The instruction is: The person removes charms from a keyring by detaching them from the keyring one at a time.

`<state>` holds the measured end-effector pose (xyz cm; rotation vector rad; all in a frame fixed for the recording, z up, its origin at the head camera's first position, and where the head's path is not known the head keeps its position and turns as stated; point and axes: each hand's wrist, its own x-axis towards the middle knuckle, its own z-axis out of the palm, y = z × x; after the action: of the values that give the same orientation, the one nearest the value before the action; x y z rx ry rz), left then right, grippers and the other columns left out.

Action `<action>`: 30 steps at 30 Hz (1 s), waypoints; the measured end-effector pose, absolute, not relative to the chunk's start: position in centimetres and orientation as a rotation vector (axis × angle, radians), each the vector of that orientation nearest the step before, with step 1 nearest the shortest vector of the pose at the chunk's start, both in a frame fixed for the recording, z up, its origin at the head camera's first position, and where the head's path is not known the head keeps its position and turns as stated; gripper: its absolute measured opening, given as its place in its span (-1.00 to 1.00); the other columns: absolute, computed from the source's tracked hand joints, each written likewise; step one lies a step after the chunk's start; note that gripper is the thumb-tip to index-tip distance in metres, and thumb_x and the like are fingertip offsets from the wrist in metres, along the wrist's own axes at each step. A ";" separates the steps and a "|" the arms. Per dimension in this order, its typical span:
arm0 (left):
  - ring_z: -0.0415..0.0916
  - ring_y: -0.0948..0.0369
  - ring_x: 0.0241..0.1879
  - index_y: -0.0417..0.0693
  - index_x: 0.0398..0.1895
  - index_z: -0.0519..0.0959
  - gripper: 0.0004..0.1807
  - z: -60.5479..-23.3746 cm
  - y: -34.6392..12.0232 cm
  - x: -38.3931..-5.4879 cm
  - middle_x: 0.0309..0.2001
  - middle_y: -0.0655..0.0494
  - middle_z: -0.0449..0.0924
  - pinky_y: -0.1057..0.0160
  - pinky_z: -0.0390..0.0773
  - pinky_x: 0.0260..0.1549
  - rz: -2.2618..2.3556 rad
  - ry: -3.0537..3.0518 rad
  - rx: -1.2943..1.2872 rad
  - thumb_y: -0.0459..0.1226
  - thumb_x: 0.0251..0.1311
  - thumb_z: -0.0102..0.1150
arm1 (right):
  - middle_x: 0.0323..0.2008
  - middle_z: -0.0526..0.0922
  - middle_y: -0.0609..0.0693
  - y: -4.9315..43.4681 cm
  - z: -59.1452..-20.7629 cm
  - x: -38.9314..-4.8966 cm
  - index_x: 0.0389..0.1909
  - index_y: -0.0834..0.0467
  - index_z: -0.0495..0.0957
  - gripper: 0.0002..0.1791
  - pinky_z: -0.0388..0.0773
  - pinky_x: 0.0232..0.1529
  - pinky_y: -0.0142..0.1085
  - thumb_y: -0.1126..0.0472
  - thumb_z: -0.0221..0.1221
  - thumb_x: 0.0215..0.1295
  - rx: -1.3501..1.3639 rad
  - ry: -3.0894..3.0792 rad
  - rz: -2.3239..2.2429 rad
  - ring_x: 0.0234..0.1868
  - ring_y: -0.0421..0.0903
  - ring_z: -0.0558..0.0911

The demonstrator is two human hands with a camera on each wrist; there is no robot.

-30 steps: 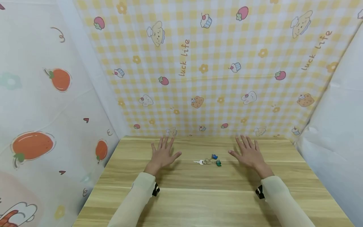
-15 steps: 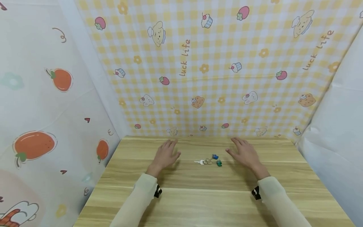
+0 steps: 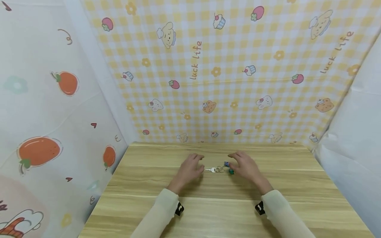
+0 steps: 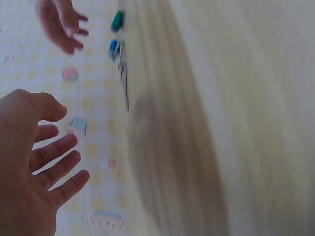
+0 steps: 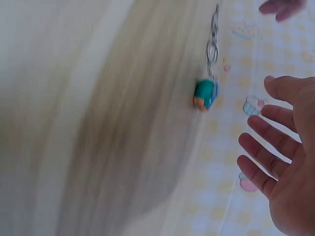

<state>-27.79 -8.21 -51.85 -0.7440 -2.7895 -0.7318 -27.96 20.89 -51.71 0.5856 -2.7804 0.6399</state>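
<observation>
On the wooden table lies a silver key (image 3: 211, 170), joined by metal rings (image 3: 219, 169) to a blue charm (image 3: 227, 164) and a green charm (image 3: 231, 171). My left hand (image 3: 189, 170) hovers just left of the key, fingers relaxed and holding nothing. From the right, my right hand (image 3: 244, 167) hovers beside the charms, its thumb partly covering them in the head view. In the right wrist view the green charm (image 5: 204, 94) shows an orange part, and a gap separates it from the loosely spread fingers. The left wrist view is blurred around the key (image 4: 124, 83).
The wooden table (image 3: 208, 211) ends at a yellow checked backdrop (image 3: 226, 92) with printed cartoons. A white printed sheet (image 3: 89, 99) hangs on the left and a plain white one (image 3: 357, 138) on the right. Black straps (image 3: 179, 209) show at the cuffs.
Both hands have lifted from lying flat with spread fingers and moved inward toward the key and charms. Their fingers have bent a little. The key and charms have stayed in place.
</observation>
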 end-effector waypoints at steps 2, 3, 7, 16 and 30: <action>0.53 0.05 0.31 -0.12 0.37 0.55 -0.54 -51.9 -7.3 -27.3 0.26 0.00 0.64 0.08 0.60 0.31 -0.730 -2.808 -0.759 -0.22 0.47 0.26 | 0.14 0.75 0.16 20.3 -51.9 -27.7 0.18 0.21 0.70 -0.61 0.59 0.28 0.19 0.16 0.41 0.40 0.612 -2.762 0.626 0.24 0.24 0.65; 0.54 0.06 0.30 -0.11 0.36 0.56 -0.56 -52.0 -6.8 -27.1 0.25 0.01 0.64 0.09 0.60 0.30 -0.718 -2.814 -0.767 -0.23 0.47 0.26 | 0.11 0.76 0.14 20.0 -52.1 -27.7 0.14 0.20 0.72 -0.64 0.61 0.26 0.17 0.18 0.42 0.38 0.627 -2.750 0.612 0.21 0.22 0.66; 0.57 0.10 0.22 -0.11 0.23 0.65 -0.65 -52.5 -5.6 -26.7 0.17 0.05 0.69 0.16 0.62 0.25 -0.647 -2.814 -0.814 -0.27 0.43 0.27 | 0.00 0.80 0.07 19.3 -52.8 -27.7 -0.01 0.16 0.77 -0.73 0.68 0.10 0.05 0.21 0.48 0.30 0.683 -2.707 0.552 0.04 0.10 0.71; 0.62 0.13 0.08 -0.05 0.03 0.74 -0.79 -54.0 -3.9 -26.9 0.00 0.12 0.75 0.20 0.63 0.16 -0.451 -2.748 -0.931 -0.30 0.40 0.27 | -0.12 0.81 0.02 18.7 -54.4 -27.9 -0.13 0.16 0.80 -0.84 0.69 -0.07 -0.06 0.27 0.46 0.28 0.741 -2.685 0.490 -0.15 -0.01 0.68; 0.55 0.22 -0.07 0.04 -0.01 0.72 -0.85 -54.6 -2.0 -27.3 -0.03 0.19 0.66 0.31 0.62 -0.06 -0.176 -2.799 -0.907 -0.17 0.50 0.27 | -0.15 0.78 -0.01 17.8 -54.6 -28.0 -0.14 0.07 0.79 -0.86 0.58 -0.08 -0.01 0.24 0.47 0.30 0.794 -2.690 0.389 -0.20 -0.02 0.57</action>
<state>-27.27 -2.01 -54.59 -0.9070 -2.7987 -0.1761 -27.95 17.81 -54.57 0.7945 -2.6896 0.3886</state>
